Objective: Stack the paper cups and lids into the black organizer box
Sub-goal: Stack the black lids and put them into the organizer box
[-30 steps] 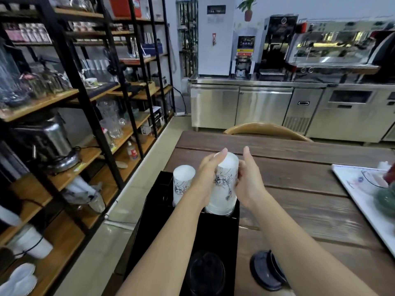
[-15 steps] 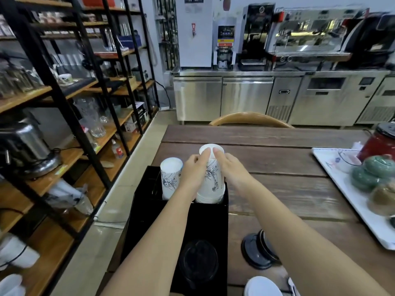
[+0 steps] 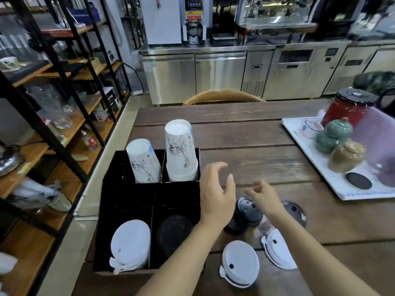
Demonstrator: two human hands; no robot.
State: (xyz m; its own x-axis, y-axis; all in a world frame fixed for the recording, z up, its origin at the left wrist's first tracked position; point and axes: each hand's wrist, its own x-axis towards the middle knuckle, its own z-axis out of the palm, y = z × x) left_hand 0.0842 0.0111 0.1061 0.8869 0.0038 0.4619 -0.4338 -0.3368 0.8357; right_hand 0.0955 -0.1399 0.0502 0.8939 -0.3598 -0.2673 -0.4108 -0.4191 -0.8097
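Note:
The black organizer box (image 3: pixel 111 210) sits at the table's left edge. Its two back compartments hold upside-down stacks of white printed paper cups: a shorter stack (image 3: pixel 143 161) on the left and a taller stack (image 3: pixel 180 150) on the right. White lids (image 3: pixel 129 244) fill the front left compartment and black lids (image 3: pixel 174 232) the front right. On the table to the right lie a stack of black lids (image 3: pixel 245 212), another black lid (image 3: pixel 296 210) and two piles of white lids (image 3: pixel 240 263) (image 3: pixel 277 249). My left hand (image 3: pixel 217 193) and my right hand (image 3: pixel 261 196) hover open above the black lids, holding nothing.
A white tray (image 3: pixel 342 189) at the right carries a red canister (image 3: pixel 350 110), green and tan lidded jars and a black coaster. A wooden chair back (image 3: pixel 223 96) stands at the table's far side. Black metal shelving (image 3: pixel 70 103) with glassware lines the left.
Both hands have let go of the taller cup stack, which now stands in the box, and have drawn back toward the black lids on the table. The view has tilted downward.

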